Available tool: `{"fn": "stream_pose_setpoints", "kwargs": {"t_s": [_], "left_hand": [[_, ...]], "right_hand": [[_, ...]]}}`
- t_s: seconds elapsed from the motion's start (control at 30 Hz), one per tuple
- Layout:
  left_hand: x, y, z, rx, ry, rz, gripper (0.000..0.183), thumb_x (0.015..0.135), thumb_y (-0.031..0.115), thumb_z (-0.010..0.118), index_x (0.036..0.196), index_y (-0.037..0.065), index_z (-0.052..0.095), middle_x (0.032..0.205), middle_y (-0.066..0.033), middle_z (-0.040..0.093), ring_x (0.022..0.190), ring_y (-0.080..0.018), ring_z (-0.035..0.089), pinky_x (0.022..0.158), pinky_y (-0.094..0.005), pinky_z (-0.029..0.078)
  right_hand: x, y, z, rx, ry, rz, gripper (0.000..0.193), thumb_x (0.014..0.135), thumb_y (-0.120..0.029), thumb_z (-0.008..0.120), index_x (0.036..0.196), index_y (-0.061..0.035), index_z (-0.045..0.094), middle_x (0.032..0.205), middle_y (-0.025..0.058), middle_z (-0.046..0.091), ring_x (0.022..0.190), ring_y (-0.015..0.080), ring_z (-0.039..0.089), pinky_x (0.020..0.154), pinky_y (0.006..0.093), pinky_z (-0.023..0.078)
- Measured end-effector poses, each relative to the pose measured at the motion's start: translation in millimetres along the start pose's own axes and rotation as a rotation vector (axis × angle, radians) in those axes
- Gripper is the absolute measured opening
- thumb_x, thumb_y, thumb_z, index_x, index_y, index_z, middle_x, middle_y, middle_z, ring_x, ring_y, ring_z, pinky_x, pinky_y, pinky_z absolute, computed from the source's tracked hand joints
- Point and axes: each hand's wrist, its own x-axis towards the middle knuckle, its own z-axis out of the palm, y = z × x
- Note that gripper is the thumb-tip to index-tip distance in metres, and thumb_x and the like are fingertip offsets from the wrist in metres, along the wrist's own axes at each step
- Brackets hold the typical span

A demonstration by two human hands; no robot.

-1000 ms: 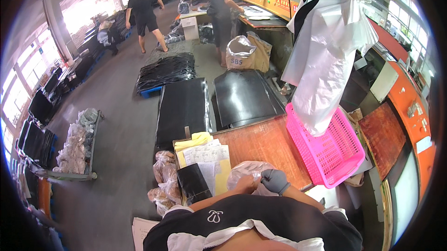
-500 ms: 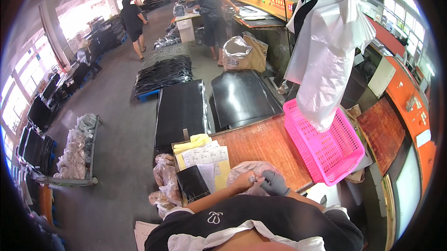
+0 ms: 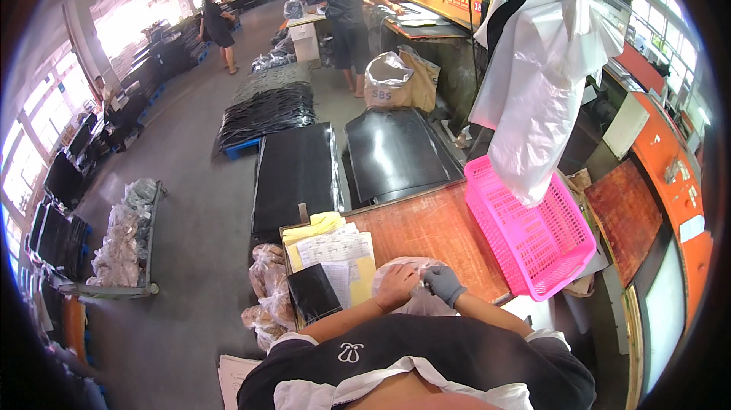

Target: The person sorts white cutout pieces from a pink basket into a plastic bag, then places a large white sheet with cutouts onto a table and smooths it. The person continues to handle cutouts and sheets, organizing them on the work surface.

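Note:
A filled, clear plastic bag [image 3: 423, 306] stands at the near edge of the reddish-brown tabletop [image 3: 426, 229], close to my body. My bare left hand [image 3: 397, 288] is on the upper left of the bag, its fingers curled at the gathered top. From the right, my right hand [image 3: 445, 286], in a grey glove, is closed on the same gathered plastic. The two hands almost meet, and they hide the bag's opening. What the bag holds cannot be made out. Left of it lie printed papers [image 3: 335, 248] and a black folder [image 3: 314, 294].
A pink basket [image 3: 525, 227] stands at the table's right, under hanging white plastic bags [image 3: 544, 98]. Filled clear bags [image 3: 270, 296] are stacked at the left edge. Black sheets [image 3: 295, 178] lie beyond the table. A loaded cart [image 3: 122, 250] stands left. Another person [image 3: 346, 14] works at a far bench.
My left hand has turned back-up and spread over the bag's top, while my right hand has shifted slightly up. The far-left person has walked farther away; the person at the bench has reached forward.

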Motion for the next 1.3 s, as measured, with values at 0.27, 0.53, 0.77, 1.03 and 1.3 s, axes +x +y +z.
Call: {"fn": "stream_pose_setpoints", "kwargs": {"t_s": [0.27,0.53,0.77,1.03,1.3], "left_hand": [[-86,-5,1,-0.101,-0.442,-0.604,0.02,0.074,0.024,0.057,0.087,0.01,0.062,0.076,-0.0121,0.054,0.074,-0.03,0.054,0.065,-0.0429,0.041],[-53,-29,-1,-0.422,-0.282,-0.772,0.035,0.08,0.036,0.056,0.081,0.001,0.056,0.076,-0.0183,0.056,0.072,-0.0319,0.054,0.064,-0.0391,0.042],[9,-8,5,-0.524,-0.212,-0.63,0.034,0.079,0.035,0.059,0.073,0.002,0.05,0.066,-0.0109,0.052,0.061,-0.0201,0.048,0.058,-0.0343,0.039],[1,-16,11,-0.181,-0.203,-0.31,0.052,0.07,0.036,0.064,0.11,0.005,0.05,0.113,-0.017,0.048,0.108,-0.0289,0.044,0.092,-0.04,0.033],[24,-31,-1,-0.137,0.066,-0.472,0.022,0.066,0.016,0.059,0.085,0.006,0.056,0.086,-0.0151,0.056,0.088,-0.0354,0.051,0.081,-0.0437,0.039]], "right_hand": [[-1,77,-25,-0.386,0.328,0.212,0.03,0.078,-0.027,0.049,0.068,-0.0021,0.062,0.068,0.0216,0.057,0.062,0.0349,0.057,0.06,0.0409,0.045],[16,51,-20,0.753,0.14,0.174,0.024,0.084,-0.021,0.045,0.07,-0.0036,0.055,0.068,0.0045,0.056,0.062,0.0153,0.052,0.058,0.0304,0.043],[-4,47,8,-0.22,-0.045,-0.15,0.026,0.082,-0.028,0.049,0.075,-0.0048,0.058,0.068,0.0154,0.053,0.065,0.0264,0.055,0.06,0.0378,0.043],[9,10,-6,-0.123,0.03,-0.126,0.028,0.085,-0.026,0.046,0.086,-0.0036,0.061,0.077,0.0159,0.061,0.071,0.0283,0.059,0.067,0.0361,0.046],[44,-103,-1,-0.141,-0.22,-0.287,0.023,0.081,-0.025,0.048,0.083,-0.0045,0.06,0.072,0.0146,0.06,0.067,0.0296,0.059,0.062,0.038,0.045]]}}
